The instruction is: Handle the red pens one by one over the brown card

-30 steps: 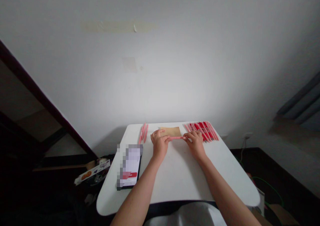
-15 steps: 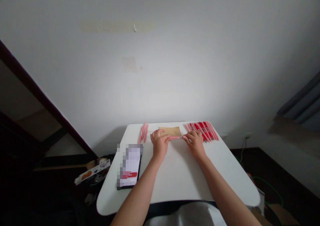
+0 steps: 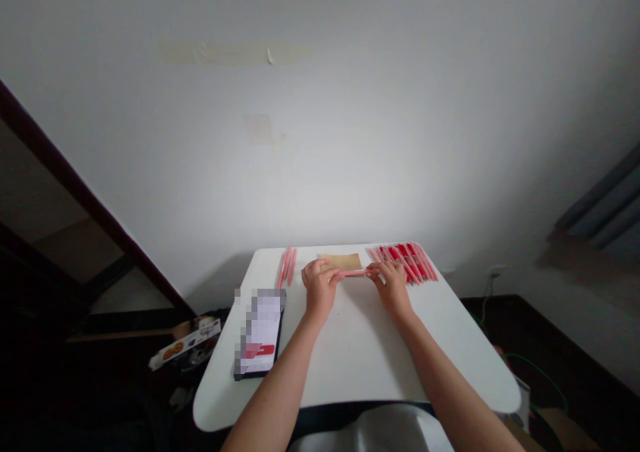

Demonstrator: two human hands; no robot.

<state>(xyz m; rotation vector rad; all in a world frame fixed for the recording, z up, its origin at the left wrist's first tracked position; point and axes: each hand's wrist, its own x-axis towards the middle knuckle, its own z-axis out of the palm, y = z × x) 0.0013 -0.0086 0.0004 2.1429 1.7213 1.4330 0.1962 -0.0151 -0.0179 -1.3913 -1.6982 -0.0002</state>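
Between my two hands a slim pink pen (image 3: 354, 273) is held level, just above the white table (image 3: 370, 359). My left hand (image 3: 320, 285) is closed round its left end. The fingertips of my right hand (image 3: 393, 284) pinch the right end. Fingers cover both ends of the pen. Behind it lies a flat tan piece of paper or card (image 3: 345, 261). Close by my right hand is a row of several pink and red pens (image 3: 413, 263). A few pink pens (image 3: 287, 267) lie to the left of my left hand.
A phone (image 3: 263, 332) with a lit, partly blurred screen lies at the table's left side, close to my left forearm. The wall (image 3: 330, 172) rises right behind the table. A printed box (image 3: 187, 345) is on the floor at left, and a green cable (image 3: 540, 375) runs at right.
The pale stretch of the pen beside my right fingers no longer shows; pink now runs up to them. My right fingers have shifted slightly. My left hand has barely moved.
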